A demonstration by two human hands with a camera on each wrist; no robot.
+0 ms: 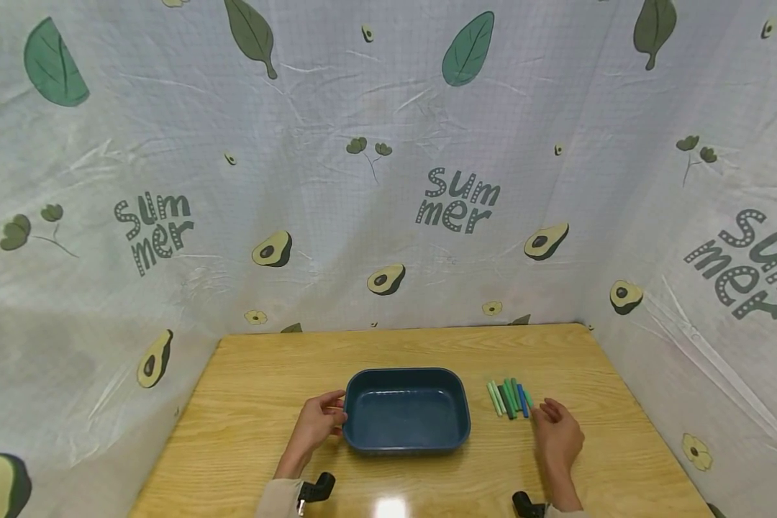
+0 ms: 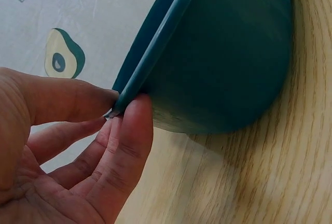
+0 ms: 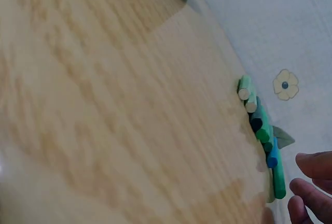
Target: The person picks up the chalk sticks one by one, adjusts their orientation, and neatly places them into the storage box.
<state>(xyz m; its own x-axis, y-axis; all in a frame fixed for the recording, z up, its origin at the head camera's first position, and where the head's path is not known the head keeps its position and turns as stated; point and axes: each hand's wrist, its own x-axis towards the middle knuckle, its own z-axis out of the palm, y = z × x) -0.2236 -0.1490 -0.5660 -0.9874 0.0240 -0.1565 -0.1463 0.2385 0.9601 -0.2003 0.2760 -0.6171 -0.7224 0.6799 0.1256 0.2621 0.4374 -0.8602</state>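
Note:
A dark teal rectangular tray (image 1: 406, 450) stands on the wooden table. At its left end, my left hand (image 1: 320, 420) pinches the rim; the left wrist view shows thumb and fingers on either side of the tray's edge (image 2: 155, 47). Right of the tray lies a row of several chalk-like sticks (image 1: 508, 399) in pale green, green, dark green and blue. Beside the rightmost green stick (image 3: 279, 177) is my right hand (image 1: 558, 435), fingers loosely bent, with nothing seen between them. Only its fingertips show in the right wrist view, a small gap away from the sticks.
The light wooden table (image 1: 265, 381) reaches back to a white printed cloth (image 1: 324, 288) that hangs behind and along both sides. Bare wood lies between the tray and the sticks. A black camera (image 1: 317, 488) is strapped at the left wrist, another (image 1: 527, 503) at the right.

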